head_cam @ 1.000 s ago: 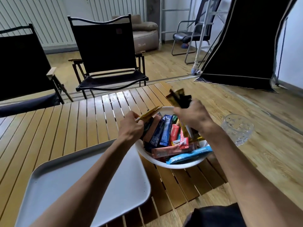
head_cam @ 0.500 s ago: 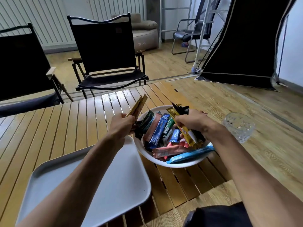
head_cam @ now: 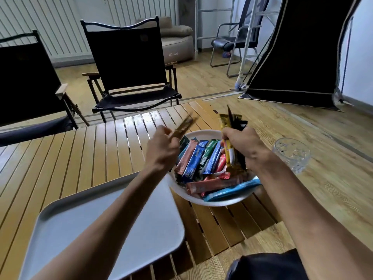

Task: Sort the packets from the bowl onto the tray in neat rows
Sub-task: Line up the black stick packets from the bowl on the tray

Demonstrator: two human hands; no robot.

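Nearest the wearer, the grey tray (head_cam: 60,223) is seen with nothing laid on it — no row has been started, so the sorting is judged to be at its gathering stage. Just beyond its far right corner the white bowl (head_cam: 222,201) is set, close enough that each packet need only be carried a short way across.

Inside the bowl the loose packets (head_cam: 201,160) are heaped, leaning against one another, a long blue one lying across the near rim. Above the bowl's right side the right hand (head_cam: 245,147) is closed around a small bundle of packets (head_cam: 230,138), gold and dark, held upright so that their ends stand clear above the fist; presumably like kinds are being collected before being laid down.

At the bowl's left edge the left hand (head_cam: 161,150) is closed on gold-brown packets (head_cam: 183,126), blurred, pointing up and away — their number cannot be told.

Farther right, a glass (head_cam: 291,155) stands apart.
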